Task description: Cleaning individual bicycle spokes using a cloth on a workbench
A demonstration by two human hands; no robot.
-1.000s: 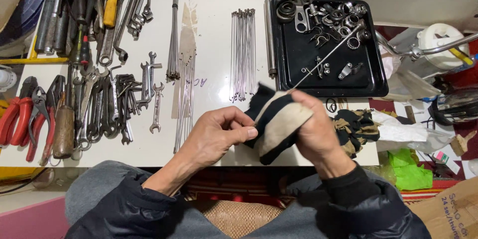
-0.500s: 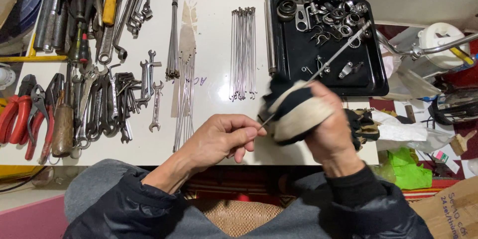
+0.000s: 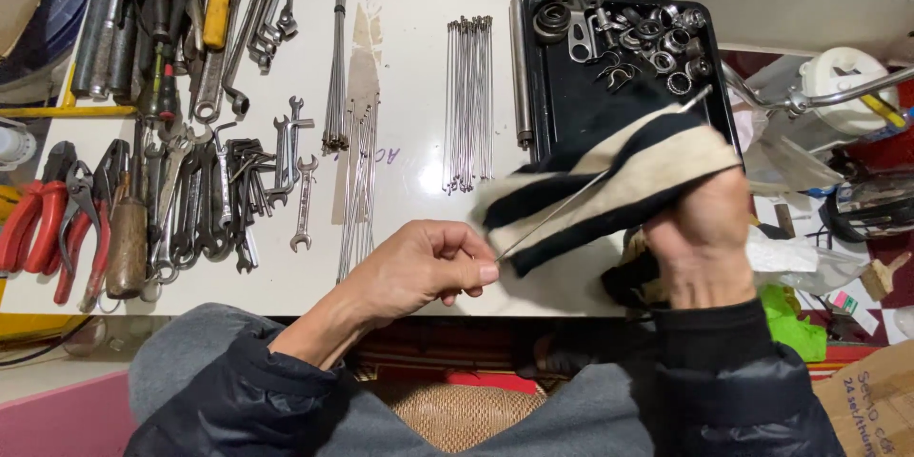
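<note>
My left hand [image 3: 428,267] pinches one end of a thin metal spoke [image 3: 557,214] between thumb and fingers, above the near edge of the white table [image 3: 409,86]. My right hand [image 3: 700,233] grips a black and cream striped cloth [image 3: 609,181] wrapped around the spoke's middle. The spoke's far end sticks out past the cloth over the black tray [image 3: 571,86]. Both hands hover above the table, not resting on it.
Rows of loose spokes [image 3: 468,100] lie in the table's middle, a second bundle of spokes [image 3: 336,67] to the left. Wrenches [image 3: 238,190], red pliers [image 3: 38,219] and screwdrivers fill the left side. The black tray holds several small metal rings and parts [image 3: 647,38]. Clutter and a green bag [image 3: 785,319] sit right.
My right hand with the cloth has risen and slid right along the spoke, away from my left hand. My left hand has stayed low, still pinching the spoke's end.
</note>
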